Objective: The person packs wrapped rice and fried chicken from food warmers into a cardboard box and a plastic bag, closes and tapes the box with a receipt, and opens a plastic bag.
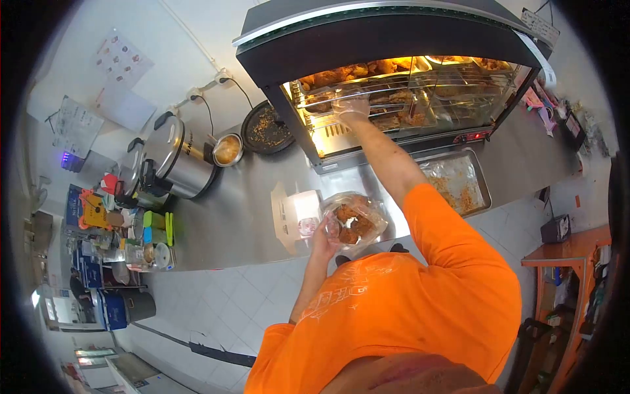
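Observation:
My left hand [323, 240] is closed on the edge of a clear plastic bag [373, 238] above the counter's front edge. Browned fried chicken pieces [355, 222] lie inside the bag. My right hand [352, 109], apparently in a thin clear glove, reaches through the front of a lit food warmer [387, 49]. Its fingers are blurred among the wire shelf and the glare, so their grip does not show. Around it, trays of fried chicken [367, 71] fill the shelves. Left of the bag stands an open white cardboard box [287, 220].
A metal tray with crumbs [482, 174] lies right of my arm. To the left are a round black pan [266, 128], a small bowl [228, 150] and large steel cookers [180, 157]. Containers [154, 230] crowd the counter's left end. An orange shelf [567, 253] stands at right.

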`<action>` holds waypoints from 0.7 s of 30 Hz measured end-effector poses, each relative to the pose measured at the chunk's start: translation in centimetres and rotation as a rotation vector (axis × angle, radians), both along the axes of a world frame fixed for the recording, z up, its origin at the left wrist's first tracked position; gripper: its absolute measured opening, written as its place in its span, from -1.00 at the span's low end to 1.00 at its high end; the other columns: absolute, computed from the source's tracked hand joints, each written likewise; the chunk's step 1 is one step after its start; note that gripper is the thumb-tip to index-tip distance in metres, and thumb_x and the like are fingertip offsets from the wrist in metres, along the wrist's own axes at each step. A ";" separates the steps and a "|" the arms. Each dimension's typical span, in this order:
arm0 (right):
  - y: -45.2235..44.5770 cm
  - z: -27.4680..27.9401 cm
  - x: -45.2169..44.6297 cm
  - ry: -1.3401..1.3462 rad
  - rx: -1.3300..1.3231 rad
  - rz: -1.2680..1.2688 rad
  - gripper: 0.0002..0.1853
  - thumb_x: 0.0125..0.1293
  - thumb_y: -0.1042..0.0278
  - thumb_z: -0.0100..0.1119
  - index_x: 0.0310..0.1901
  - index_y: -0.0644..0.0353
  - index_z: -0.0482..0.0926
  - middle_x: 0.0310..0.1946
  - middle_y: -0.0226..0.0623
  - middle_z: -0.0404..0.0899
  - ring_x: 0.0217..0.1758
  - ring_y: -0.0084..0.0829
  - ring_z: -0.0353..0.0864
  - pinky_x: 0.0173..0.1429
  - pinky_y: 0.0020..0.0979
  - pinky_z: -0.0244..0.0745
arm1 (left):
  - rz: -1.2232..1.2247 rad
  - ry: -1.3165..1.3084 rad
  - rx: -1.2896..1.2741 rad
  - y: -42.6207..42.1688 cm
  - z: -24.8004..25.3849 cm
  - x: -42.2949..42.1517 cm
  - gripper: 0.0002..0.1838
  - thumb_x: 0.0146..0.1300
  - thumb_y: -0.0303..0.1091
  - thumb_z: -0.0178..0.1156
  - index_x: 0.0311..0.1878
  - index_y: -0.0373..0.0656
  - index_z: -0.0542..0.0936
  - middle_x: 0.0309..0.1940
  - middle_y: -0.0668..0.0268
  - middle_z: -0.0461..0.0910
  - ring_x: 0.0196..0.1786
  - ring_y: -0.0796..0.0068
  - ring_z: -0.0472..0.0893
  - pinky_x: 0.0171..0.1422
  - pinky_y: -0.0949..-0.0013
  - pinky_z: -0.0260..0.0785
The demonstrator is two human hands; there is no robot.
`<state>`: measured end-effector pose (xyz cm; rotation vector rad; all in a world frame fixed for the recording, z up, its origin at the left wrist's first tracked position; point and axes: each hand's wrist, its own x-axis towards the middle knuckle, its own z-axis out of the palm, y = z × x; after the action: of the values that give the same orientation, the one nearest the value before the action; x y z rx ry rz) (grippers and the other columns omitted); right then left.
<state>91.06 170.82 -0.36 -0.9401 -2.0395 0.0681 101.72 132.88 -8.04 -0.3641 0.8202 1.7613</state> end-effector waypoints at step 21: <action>-5.4 0.6 16.4 -0.207 0.254 0.238 -0.51 0.34 0.05 0.12 0.26 0.02 0.54 0.37 -0.16 0.44 0.40 -0.17 0.43 0.43 -0.07 0.35 | -0.064 -0.060 -0.024 0.2 -1.8 -0.3 -0.73 0.47 -0.09 0.14 0.15 0.14 0.56 -0.36 0.59 0.52 -0.49 0.81 0.42 -0.70 0.75 0.10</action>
<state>107.43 165.39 0.24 -0.5636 -2.2794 -0.1630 101.40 133.12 -9.83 -0.4009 0.8029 1.6749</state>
